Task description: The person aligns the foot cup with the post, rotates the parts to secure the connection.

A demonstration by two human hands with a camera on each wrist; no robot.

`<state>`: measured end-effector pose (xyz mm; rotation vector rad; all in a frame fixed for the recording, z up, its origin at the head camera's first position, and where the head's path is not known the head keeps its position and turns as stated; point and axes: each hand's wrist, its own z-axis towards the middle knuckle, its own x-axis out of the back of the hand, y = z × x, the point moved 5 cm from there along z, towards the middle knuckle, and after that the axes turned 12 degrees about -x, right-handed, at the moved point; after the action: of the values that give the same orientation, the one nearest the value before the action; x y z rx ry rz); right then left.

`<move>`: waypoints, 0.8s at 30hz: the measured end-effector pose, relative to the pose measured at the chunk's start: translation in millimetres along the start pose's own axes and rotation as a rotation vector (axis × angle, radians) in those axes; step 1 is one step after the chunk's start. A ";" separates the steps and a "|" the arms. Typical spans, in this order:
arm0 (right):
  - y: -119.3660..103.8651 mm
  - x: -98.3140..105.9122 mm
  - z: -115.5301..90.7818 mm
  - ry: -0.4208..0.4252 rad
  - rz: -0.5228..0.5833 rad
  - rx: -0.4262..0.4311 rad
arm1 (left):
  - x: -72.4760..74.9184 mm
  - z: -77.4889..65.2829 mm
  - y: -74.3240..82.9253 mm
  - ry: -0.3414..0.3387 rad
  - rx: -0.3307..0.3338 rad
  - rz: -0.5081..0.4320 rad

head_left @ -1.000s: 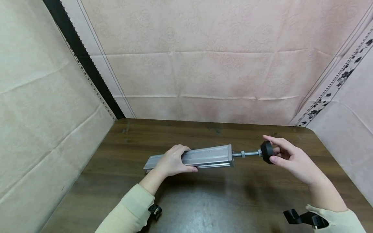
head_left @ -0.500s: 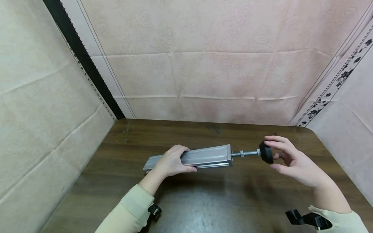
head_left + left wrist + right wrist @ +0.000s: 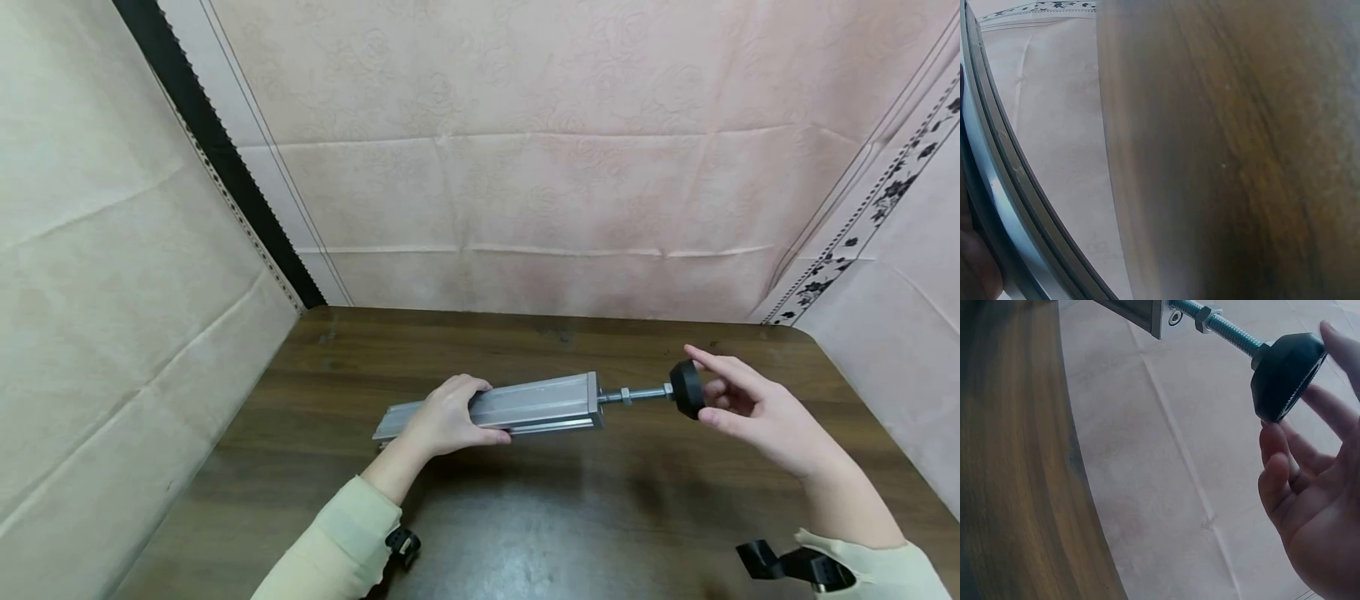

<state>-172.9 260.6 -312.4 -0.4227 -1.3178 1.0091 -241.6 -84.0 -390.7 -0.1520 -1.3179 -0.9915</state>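
Note:
A grey aluminium profile bar (image 3: 536,400) lies crosswise above the wooden table in the head view. My left hand (image 3: 447,417) grips it near its middle, thumb along the near side and fingers over the far side. Out of the bar's right end sticks a threaded rod (image 3: 647,395) with a hex nut (image 3: 1205,319) on it. At its tip sits a black levelling foot (image 3: 686,390). The thumb and fingers of my right hand (image 3: 753,410) pinch the foot at its rim, the index finger stretched along the top edge. In the left wrist view the bar (image 3: 1007,181) fills the left side.
The brown wooden tabletop (image 3: 525,517) lies beneath both hands. Pale patterned cloth (image 3: 525,192) hangs behind its far edge, with more cloth (image 3: 112,333) on the left and right. Black camera mounts (image 3: 795,565) sit at both wrists.
My right fingers shift around the foot's rim: they spread over it half a second ago, and now the index finger is straighter and higher. The left hand and bar stay nearly still.

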 end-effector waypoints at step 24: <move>-2.3 -7.4 2.6 -0.144 0.125 0.122 | -2.5 -1.7 -3.7 -0.015 0.023 -0.010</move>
<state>-173.9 252.8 -314.4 -0.3480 -1.3620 1.2373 -242.6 -86.0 -394.9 -0.1359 -1.3446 -0.9855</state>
